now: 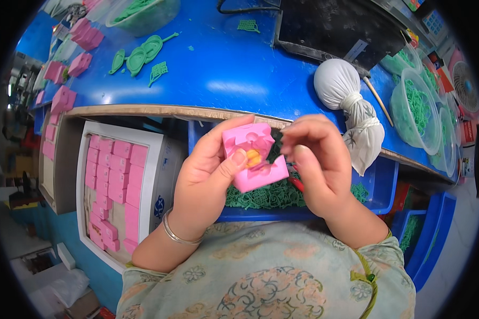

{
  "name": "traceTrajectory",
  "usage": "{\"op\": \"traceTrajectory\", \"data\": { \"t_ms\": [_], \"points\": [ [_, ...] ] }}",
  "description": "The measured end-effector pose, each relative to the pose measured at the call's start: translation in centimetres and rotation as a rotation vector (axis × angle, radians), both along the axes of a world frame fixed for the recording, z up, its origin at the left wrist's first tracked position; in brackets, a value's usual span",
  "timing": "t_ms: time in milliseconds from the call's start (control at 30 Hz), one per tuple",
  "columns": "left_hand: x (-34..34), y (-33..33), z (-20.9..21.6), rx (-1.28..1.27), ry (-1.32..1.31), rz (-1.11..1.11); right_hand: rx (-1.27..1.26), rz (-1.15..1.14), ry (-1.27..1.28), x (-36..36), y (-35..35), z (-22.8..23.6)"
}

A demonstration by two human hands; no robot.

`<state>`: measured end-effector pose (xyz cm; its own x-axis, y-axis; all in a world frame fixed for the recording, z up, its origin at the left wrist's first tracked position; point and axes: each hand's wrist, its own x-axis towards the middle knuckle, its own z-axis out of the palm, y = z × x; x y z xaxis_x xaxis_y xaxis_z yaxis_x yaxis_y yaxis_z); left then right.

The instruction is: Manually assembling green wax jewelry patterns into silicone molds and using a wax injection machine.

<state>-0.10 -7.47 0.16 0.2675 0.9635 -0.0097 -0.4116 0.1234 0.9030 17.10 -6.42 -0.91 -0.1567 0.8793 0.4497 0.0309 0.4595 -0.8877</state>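
Note:
My left hand (207,173) grips a pink rubber mould (258,179), its thumb pressing into the hollow. The mould is spread apart, and a small yellow piece (254,158) shows inside it. Close to the mould's right side is my right hand (324,173), fingers curled in and slightly blurred. Whether it pinches anything is hidden. A red object (296,184), perhaps a handle, shows beside my right thumb; I cannot tell whether it is held. Below both hands, green wax-like scraps (266,198) fill a blue tray (386,186).
A white box (154,159) of pink moulds stands left. On the blue table (207,85) are green pieces (137,57), a dark machine (330,32), a tied white cloth pouch (337,84), a stick (379,101) and clear tubs (418,109). More pink moulds (64,99) line the left edge.

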Motion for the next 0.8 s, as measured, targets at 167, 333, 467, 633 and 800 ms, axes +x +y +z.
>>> {"op": "traceTrajectory", "data": {
  "t_ms": [167,333,467,633,800],
  "points": [
    [-0.7,0.2,0.2,-0.163,-0.324,-0.174,0.134,0.090,-0.215,-0.1,0.2,1.2],
    [0.1,-0.3,0.0,0.048,0.035,-0.083,-0.042,-0.019,-0.085,-0.6,-0.3,0.6],
    [0.1,-0.5,-0.4,0.135,0.089,-0.030,-0.134,-0.022,-0.040,-0.8,-0.6,0.6],
    [-0.4,-1.1,-0.4,0.237,0.069,-0.023,0.025,0.005,-0.056,-0.7,0.0,1.1],
    [-0.9,-1.8,-0.6,0.085,0.004,-0.114,0.250,0.128,-0.261,-0.3,-0.2,1.6]
  ]
}}
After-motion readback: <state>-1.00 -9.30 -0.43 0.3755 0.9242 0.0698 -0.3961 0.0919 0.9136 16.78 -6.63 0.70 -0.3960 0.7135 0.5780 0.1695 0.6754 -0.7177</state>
